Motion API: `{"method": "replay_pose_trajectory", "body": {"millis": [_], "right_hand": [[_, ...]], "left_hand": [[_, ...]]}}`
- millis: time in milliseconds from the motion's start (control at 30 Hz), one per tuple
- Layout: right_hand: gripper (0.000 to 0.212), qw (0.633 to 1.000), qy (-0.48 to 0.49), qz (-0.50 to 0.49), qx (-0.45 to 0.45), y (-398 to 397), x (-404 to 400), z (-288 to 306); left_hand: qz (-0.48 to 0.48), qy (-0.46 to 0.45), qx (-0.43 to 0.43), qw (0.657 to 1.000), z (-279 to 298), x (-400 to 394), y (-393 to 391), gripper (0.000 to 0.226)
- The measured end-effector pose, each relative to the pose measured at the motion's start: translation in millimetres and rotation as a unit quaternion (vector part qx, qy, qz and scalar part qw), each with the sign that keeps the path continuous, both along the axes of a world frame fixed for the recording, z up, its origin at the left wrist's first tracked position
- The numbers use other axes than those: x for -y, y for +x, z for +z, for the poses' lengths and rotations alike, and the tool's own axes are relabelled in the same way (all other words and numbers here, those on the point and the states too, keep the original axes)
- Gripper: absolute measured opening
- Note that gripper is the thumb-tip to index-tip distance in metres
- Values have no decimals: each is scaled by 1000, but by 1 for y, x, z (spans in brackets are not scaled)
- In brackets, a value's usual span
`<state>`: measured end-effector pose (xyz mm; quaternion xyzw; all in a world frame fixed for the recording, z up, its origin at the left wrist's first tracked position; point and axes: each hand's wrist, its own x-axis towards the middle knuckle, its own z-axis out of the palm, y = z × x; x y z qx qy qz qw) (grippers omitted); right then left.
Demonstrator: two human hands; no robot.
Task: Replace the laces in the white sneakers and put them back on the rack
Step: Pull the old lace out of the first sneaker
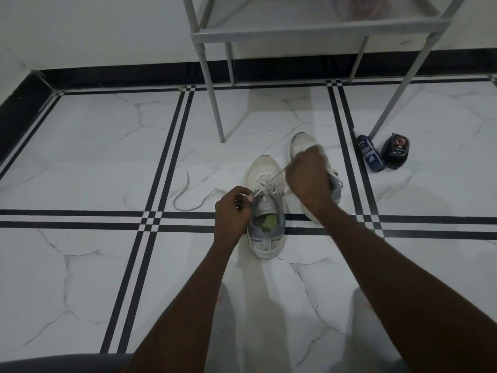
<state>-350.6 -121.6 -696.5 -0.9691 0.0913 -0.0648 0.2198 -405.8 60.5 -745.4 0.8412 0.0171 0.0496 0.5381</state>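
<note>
Two white sneakers stand side by side on the tiled floor. The near sneaker (262,168) has a grey heel and a lace (265,184) criss-crossed through its eyelets. My left hand (232,214) pinches one lace end at the shoe's left side. My right hand (308,175) grips the other lace end and pulls it up to the right. That hand covers much of the second sneaker (301,142), whose toe and heel show around it. A loose lace (188,195) lies curled on the floor to the left.
The grey shoe rack (317,28) stands just behind the sneakers, its legs (215,103) reaching the floor. A blue bottle (370,154) and a black tin (395,150) lie by the rack's right leg. A black skirting runs along the wall.
</note>
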Motion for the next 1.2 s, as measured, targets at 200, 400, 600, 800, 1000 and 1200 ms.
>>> {"method": "replay_pose_trajectory", "body": {"millis": [200, 400, 600, 800, 1000, 1200], "right_hand": [[30, 995, 101, 2, 6, -12, 4, 10], [28, 978, -65, 151, -127, -29, -43, -8], [15, 998, 61, 1, 32, -4, -6, -2], [12, 991, 56, -40, 117, 1, 17, 2], [26, 984, 10, 167, -64, -11, -23, -17], [20, 990, 24, 132, -48, -13, -24, -20]], "left_hand": [[17, 10, -10, 1000, -1, 2, 1, 4], [9, 36, -22, 999, -5, -1, 3, 7], [9, 42, -16, 999, -4, -5, 1, 4], [19, 70, -11, 997, -3, 0, 0, 3], [45, 79, -23, 996, -4, 1, 0, 7], [27, 99, -8, 995, -5, 0, 1, 20]]}}
